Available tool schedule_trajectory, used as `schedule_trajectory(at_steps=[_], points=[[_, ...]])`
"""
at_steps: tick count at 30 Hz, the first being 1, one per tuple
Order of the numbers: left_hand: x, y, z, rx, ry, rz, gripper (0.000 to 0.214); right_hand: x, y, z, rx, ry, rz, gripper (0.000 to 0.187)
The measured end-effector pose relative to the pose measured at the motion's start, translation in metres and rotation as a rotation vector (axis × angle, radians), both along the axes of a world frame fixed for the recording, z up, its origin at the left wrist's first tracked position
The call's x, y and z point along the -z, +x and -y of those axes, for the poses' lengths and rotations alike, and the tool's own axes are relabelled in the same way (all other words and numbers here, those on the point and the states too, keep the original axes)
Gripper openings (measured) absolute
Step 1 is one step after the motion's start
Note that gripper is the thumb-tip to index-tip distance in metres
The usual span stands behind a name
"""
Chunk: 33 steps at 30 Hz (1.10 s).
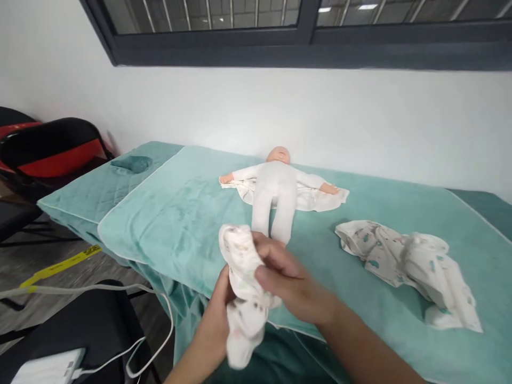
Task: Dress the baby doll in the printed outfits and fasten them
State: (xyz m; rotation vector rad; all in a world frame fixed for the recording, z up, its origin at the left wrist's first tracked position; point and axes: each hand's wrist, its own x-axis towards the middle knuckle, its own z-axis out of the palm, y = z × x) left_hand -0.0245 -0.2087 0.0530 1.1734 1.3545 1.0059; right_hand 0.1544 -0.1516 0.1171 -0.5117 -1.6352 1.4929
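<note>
Between my hands, near the front edge of the bed, is a small white baby garment [242, 277] with a faint print, bunched up and hanging down. My left hand [216, 312] wraps its lower left side, most of the fingers hidden behind the cloth. My right hand [286, 277] pinches its right side between thumb and fingers. Beyond them a baby doll [276, 184] lies on its back, head toward the wall, arms spread and legs toward me. A white cloth garment [316, 200] is spread flat under its arms and back.
Another white printed garment [408, 266] lies crumpled at the right on the green bed cover [172, 213]. At the lower left, a white power bank [50, 368] with a white cable [168, 320] rests on a black chair [88, 330]. More chairs [60, 144] stand left.
</note>
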Motion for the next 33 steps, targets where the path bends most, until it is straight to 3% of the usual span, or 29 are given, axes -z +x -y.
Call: schedule_trajectory(at_steps=[3, 6, 10, 12, 14, 16, 18, 20, 22, 25, 27, 29, 33], points=[[0.001, 0.016, -0.035, -0.208, 0.082, 0.047, 0.040, -0.002, 0.001, -0.016, 0.161, 0.096, 0.087, 0.016], [-0.002, 0.010, -0.084, -0.430, 0.277, 0.019, 0.042, 0.013, 0.027, -0.048, 0.440, 0.106, 0.195, 0.016], [-0.018, -0.008, -0.138, -0.183, 0.269, -0.363, 0.055, 0.040, 0.069, -0.121, 0.684, 0.075, 0.316, 0.034], [-0.036, -0.008, -0.152, -0.155, 0.326, -0.464, 0.060, 0.047, 0.085, -0.166, 0.774, 0.085, 0.442, 0.045], [-0.053, 0.004, -0.164, -0.104, 0.420, -0.419, 0.059, 0.048, 0.097, -0.213, 0.839, 0.080, 0.640, 0.059], [-0.061, 0.026, -0.182, 0.010, 0.294, -0.287, 0.051, 0.047, 0.105, -0.257, 0.886, 0.039, 0.792, 0.076], [-0.056, 0.048, -0.207, 0.061, 0.123, -0.272, 0.053, 0.048, 0.110, -0.295, 0.877, -0.010, 0.855, 0.089], [-0.041, 0.063, -0.235, 0.028, -0.014, -0.270, 0.054, 0.049, 0.114, -0.324, 0.817, -0.057, 0.888, 0.096], [-0.025, 0.068, -0.256, 0.012, -0.099, -0.221, 0.053, 0.051, 0.117, -0.344, 0.721, -0.085, 0.915, 0.093], [-0.011, 0.065, -0.269, 0.133, -0.145, -0.018, 0.049, 0.047, 0.119, -0.363, 0.541, -0.103, 0.924, 0.073], [-0.012, 0.059, -0.272, 0.197, -0.151, 0.108, 0.048, 0.039, 0.116, -0.372, 0.410, -0.134, 0.917, 0.065], [-0.020, 0.048, -0.278, 0.181, -0.135, 0.148, 0.051, 0.027, 0.107, -0.383, 0.320, -0.169, 0.903, 0.065], [-0.035, -0.003, -0.303, 0.086, -0.030, 0.195, 0.055, 0.007, 0.060, -0.415, 0.355, -0.161, 0.878, 0.075]])
